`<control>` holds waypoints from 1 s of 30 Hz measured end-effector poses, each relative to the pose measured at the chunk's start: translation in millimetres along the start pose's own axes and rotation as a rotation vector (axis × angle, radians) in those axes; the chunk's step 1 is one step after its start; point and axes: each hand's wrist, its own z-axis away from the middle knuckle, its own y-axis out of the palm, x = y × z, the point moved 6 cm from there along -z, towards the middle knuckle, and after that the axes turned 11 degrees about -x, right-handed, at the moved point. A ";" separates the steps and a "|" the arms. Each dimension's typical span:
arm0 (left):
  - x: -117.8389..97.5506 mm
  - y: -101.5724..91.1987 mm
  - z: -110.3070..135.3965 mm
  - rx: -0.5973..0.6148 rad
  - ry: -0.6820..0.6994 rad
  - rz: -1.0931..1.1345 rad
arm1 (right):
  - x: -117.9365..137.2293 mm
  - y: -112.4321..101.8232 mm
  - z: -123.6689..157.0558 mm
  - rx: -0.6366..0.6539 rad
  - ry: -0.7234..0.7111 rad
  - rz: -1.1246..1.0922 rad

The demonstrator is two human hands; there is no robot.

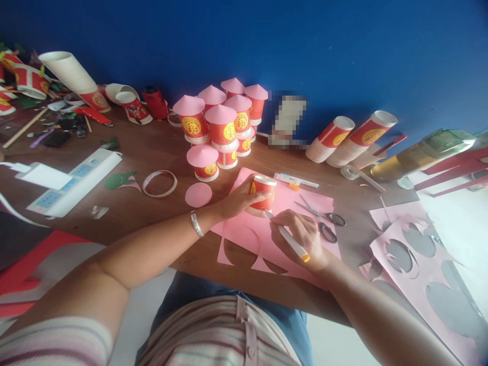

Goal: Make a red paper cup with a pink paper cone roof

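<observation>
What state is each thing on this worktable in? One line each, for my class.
Cup: held by the left hand on the pink sheet
Pen: gripped in the right hand, tip at the cup's base
Pink sheet: cut along its near edge
Scissors: lying slightly open
Pink circle: lying flat
Cone-topped cups: stacked in tiers
Power strip: charger seemingly plugged in
Pink offcut: several holes cut out

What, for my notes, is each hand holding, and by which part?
The left hand holds the red cup by its side; the right hand, the white pen near its tip.
</observation>
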 end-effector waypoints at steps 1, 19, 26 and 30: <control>0.0 0.0 -0.1 -0.001 0.002 0.001 | 0.1 -0.1 0.1 -0.006 -0.002 -0.001; 7.9 -0.5 -3.9 0.007 0.004 0.049 | 5.7 -1.0 0.6 -0.036 -0.069 -0.056; 7.6 -2.3 -5.7 -0.013 0.036 0.041 | 4.6 0.3 1.0 -0.027 -0.067 -0.048; 9.0 -3.3 -6.8 -0.015 0.052 0.044 | 4.4 -0.2 0.8 -0.023 -0.068 -0.037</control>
